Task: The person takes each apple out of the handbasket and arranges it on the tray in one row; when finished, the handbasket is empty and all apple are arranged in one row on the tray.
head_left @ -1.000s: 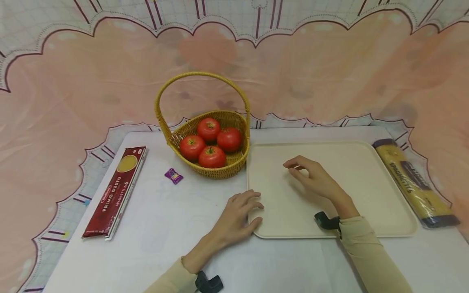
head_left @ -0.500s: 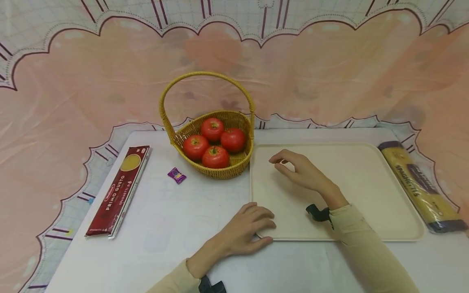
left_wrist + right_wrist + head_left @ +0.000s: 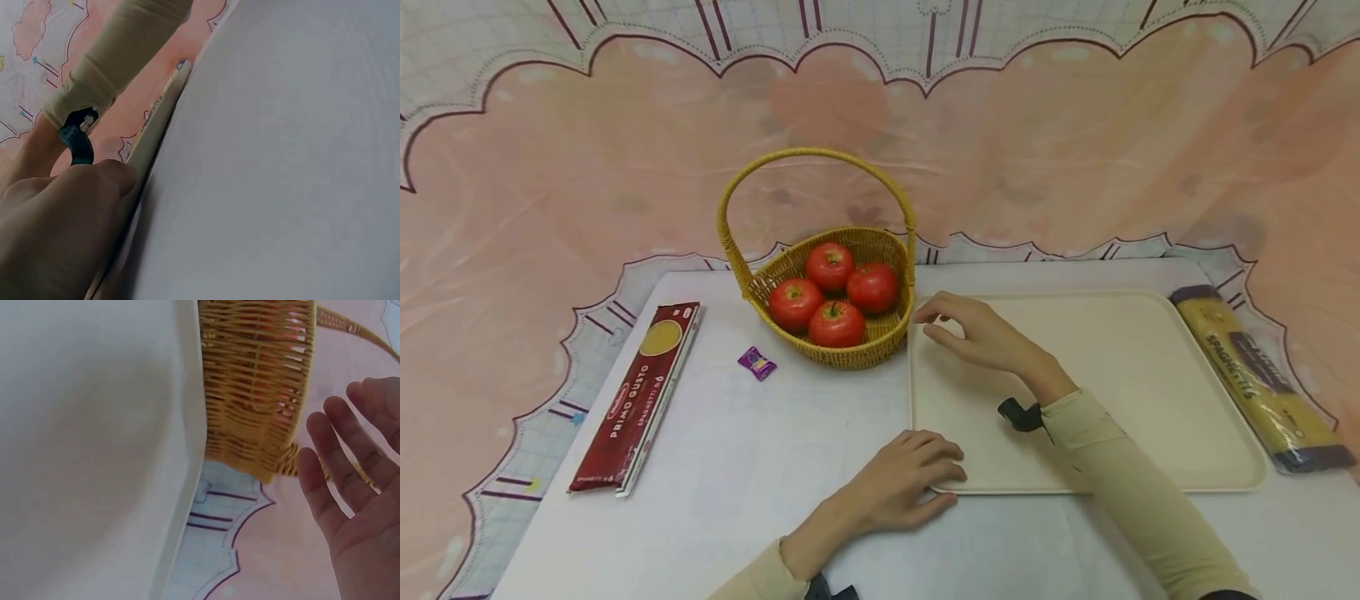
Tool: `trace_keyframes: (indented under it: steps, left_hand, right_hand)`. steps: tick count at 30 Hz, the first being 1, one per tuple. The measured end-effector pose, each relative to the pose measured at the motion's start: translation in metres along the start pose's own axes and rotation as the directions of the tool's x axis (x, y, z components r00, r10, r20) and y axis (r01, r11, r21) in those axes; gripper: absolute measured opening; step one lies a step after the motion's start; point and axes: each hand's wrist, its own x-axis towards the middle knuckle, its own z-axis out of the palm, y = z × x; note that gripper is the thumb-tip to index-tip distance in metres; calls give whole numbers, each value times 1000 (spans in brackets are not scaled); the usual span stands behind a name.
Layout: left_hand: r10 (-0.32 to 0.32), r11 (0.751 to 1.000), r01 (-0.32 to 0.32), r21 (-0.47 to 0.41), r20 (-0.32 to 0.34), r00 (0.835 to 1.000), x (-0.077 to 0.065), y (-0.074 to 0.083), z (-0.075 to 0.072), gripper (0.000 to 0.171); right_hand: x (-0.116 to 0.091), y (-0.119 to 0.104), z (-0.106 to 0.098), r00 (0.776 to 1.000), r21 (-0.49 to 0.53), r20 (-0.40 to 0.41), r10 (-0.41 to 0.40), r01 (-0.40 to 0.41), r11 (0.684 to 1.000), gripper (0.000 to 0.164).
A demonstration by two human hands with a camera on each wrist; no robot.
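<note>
A yellow wicker basket (image 3: 857, 357) with a tall arched handle holds several red tomatoes (image 3: 837, 324). To its right lies a cream tray (image 3: 1112, 383). My right hand (image 3: 973, 333) hovers over the tray's back left part, fingertips close to the basket's right side. In the right wrist view the fingers of this hand (image 3: 359, 469) are loosely bent, holding nothing, beside the wicker wall. My left hand (image 3: 902, 483) lies at the tray's front left corner, fingers relaxed and spread over it; whether it presses on the tray cannot be told. In the left wrist view that hand (image 3: 69, 219) hides part of the tray's edge.
On the left lies a red pack of spaghetti (image 3: 636, 398). A small purple-wrapped candy (image 3: 757, 363) sits left of the basket. A yellow spaghetti pack (image 3: 1262, 379) lies along the tray's right side. Behind the white table (image 3: 737, 450) hangs a patterned cloth (image 3: 1037, 167).
My right hand has moved left and slightly back, across the tray to the basket. My left hand has moved a little right and nearer, onto the tray's front corner.
</note>
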Motion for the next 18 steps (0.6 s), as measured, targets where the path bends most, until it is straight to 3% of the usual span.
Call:
trace_keyframes:
  steps: [18]
  left_hand:
    - [6, 1000, -6, -7, -4, 1000, -1, 1, 2, 21]
  right_hand:
    - [55, -16, 13, 988, -8, 142, -56, 58, 998, 21]
